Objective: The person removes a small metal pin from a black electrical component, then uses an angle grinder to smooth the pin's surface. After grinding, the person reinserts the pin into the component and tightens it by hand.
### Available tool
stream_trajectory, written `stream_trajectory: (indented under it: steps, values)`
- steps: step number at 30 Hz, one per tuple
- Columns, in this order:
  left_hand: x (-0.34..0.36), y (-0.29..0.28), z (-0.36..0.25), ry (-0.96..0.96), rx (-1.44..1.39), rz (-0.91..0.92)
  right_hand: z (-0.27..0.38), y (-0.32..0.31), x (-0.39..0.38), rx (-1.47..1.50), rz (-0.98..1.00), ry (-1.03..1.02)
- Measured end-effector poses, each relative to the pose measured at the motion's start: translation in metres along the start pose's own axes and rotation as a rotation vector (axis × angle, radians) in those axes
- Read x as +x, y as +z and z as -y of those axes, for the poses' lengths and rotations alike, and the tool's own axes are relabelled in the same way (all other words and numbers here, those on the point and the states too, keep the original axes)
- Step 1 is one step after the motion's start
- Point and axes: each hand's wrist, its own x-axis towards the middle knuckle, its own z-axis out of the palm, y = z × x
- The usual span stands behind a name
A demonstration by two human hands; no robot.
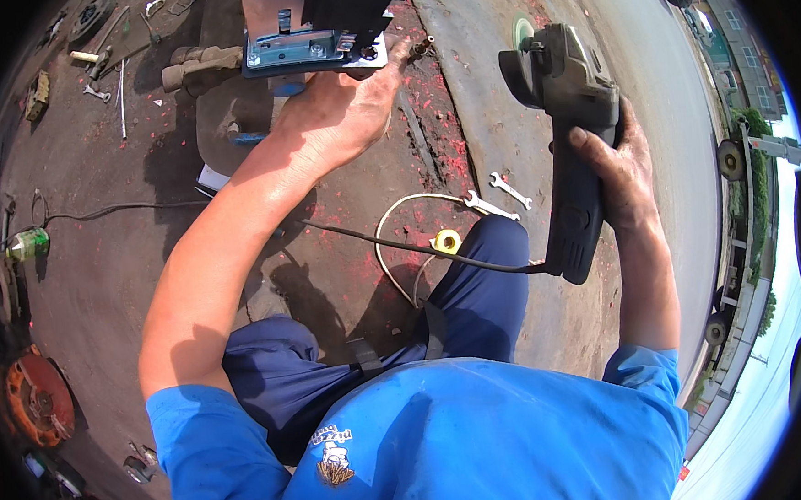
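Note:
My right hand (pixel 623 168) is closed around the dark handle of an angle grinder (pixel 570 148), raised at the right. Its greenish disc (pixel 523 32) points away from me, beside a black guard. A power cord (pixel 419 247) runs from the handle's lower end leftward across my knees. At the top stands a shiny metal bracket (pixel 292 50) with bolts and a dark plate. My left hand (pixel 351 111) grips it at its lower right edge; one finger lies along the side, and the other fingers are hidden.
Two open-end wrenches (pixel 511 191) and a yellow roll (pixel 446 242) lie beyond my right knee. A pale hose (pixel 379 233) loops there. Left are a rusty pipe piece (pixel 201 70), a hammer (pixel 86 56), a green bottle (pixel 29 243) and an orange wheel (pixel 38 399). A road borders the right.

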Motion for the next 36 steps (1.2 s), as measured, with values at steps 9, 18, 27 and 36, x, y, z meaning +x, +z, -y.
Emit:
stream_trajectory:
  steps: [9, 18, 27, 36]
  values:
    - [0.006, -0.018, -0.02, -0.161, -0.075, 0.088, -0.044, -0.018, 0.013, 0.205, -0.141, 0.251]
    - [0.0, 0.0, 0.011, -0.132, -0.166, 0.162, 0.016, 0.002, -0.008, -0.368, 0.042, -0.226]
    - [0.005, 0.017, 0.012, -0.011, -0.189, 0.091, 0.05, 0.024, 0.005, -0.663, 0.139, -0.288]
    - [0.002, 0.012, 0.014, -0.134, -0.408, 0.065, 0.059, 0.038, 0.014, -0.73, 0.176, -0.214]
